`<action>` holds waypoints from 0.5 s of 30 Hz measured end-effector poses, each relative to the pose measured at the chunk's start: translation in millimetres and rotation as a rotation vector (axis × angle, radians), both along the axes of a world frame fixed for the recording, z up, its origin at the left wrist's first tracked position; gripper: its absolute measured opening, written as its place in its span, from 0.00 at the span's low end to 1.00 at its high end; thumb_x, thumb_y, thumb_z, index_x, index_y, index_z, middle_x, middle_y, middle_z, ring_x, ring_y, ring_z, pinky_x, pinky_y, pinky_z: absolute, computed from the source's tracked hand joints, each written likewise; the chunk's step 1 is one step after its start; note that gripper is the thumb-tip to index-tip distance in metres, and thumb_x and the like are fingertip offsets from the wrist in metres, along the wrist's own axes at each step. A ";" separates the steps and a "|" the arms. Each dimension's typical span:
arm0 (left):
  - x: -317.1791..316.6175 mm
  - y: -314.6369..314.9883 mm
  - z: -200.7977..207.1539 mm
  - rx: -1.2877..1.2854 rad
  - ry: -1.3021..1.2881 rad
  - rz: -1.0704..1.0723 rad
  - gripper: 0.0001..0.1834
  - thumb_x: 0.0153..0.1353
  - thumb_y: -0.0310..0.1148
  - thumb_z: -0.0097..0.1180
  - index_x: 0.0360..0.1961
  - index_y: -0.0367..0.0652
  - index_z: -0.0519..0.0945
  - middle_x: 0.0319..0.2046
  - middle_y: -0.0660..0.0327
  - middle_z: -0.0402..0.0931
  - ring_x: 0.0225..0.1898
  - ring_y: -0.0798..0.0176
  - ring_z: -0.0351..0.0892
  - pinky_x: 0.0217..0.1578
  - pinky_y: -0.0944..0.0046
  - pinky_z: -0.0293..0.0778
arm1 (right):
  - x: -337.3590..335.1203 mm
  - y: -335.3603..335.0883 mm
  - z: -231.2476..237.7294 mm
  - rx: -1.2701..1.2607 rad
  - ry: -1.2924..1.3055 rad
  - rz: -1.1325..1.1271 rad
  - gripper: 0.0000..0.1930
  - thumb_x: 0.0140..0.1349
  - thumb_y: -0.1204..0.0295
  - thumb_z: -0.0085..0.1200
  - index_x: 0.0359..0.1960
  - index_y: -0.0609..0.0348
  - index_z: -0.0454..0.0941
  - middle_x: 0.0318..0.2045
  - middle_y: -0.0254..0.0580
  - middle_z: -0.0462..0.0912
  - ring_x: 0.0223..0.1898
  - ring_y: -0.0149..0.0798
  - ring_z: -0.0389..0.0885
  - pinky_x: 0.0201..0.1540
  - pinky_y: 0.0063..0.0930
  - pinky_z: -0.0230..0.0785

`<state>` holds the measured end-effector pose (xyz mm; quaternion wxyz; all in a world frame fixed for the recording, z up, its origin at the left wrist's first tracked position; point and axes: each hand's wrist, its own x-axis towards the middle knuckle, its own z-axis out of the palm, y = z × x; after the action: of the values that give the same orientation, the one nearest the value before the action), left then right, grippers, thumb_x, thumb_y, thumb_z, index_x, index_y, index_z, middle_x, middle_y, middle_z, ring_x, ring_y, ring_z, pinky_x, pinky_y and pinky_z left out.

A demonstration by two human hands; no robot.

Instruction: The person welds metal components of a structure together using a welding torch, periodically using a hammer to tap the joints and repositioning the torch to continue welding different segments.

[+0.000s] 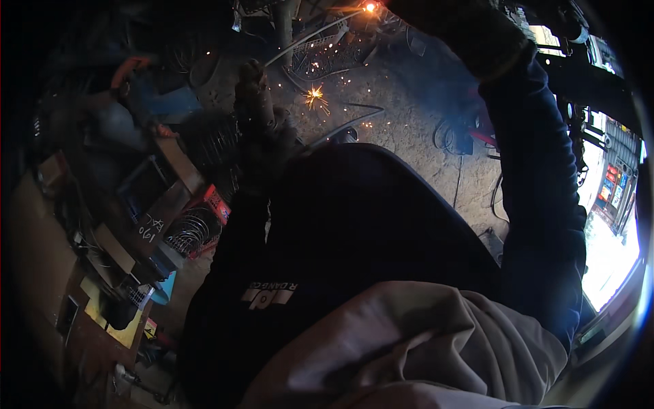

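A: Though the picture's dark, what's your left hand (255, 102) doing?

B: You've got its fingers curled closed, apparently around the near end of a thin rod (310, 35). Rod slants up and right, far end at the bright glow (370, 7), top edge.

A: Your right hand (463, 31)?

B: Dark, cut off by the top edge, just right of the glow. Can't tell how far apart your fingers are or what they hold.

A: Further out?

B: Sparks (315, 95) right of your left hand, over the floor (436, 174). On your left, a wire coil (191, 232) by a red crate (216, 204). Far right, a bright opening (606, 262).
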<state>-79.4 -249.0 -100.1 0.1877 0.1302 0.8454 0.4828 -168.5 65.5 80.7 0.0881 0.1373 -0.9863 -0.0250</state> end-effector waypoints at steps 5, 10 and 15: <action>7.9 2.9 -3.5 0.167 -0.107 0.123 0.25 0.56 0.36 0.66 0.55 0.41 0.78 0.45 0.49 0.81 0.48 0.49 0.83 0.46 0.55 0.77 | -10.6 1.3 -13.1 0.080 0.104 0.191 0.13 0.69 0.62 0.51 0.36 0.58 0.82 0.33 0.50 0.80 0.39 0.53 0.80 0.44 0.44 0.74; 2.6 -0.3 -1.7 0.096 0.076 0.022 0.22 0.57 0.30 0.67 0.52 0.37 0.77 0.38 0.59 0.80 0.40 0.63 0.82 0.42 0.61 0.78 | -8.8 13.2 -23.9 0.133 0.347 0.395 0.14 0.70 0.62 0.51 0.34 0.59 0.81 0.32 0.51 0.79 0.38 0.53 0.79 0.42 0.43 0.74; 3.7 -2.7 -10.5 0.123 -0.026 0.057 0.22 0.57 0.31 0.68 0.52 0.37 0.78 0.40 0.57 0.81 0.41 0.61 0.82 0.42 0.60 0.77 | -7.0 8.0 -13.9 0.010 0.229 0.300 0.13 0.69 0.63 0.51 0.34 0.60 0.81 0.32 0.50 0.79 0.37 0.53 0.79 0.41 0.43 0.74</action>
<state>-75.7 -251.7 -110.6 0.1763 0.1113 0.8149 0.5407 -175.5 73.4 66.8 0.2018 0.2795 -0.9382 -0.0320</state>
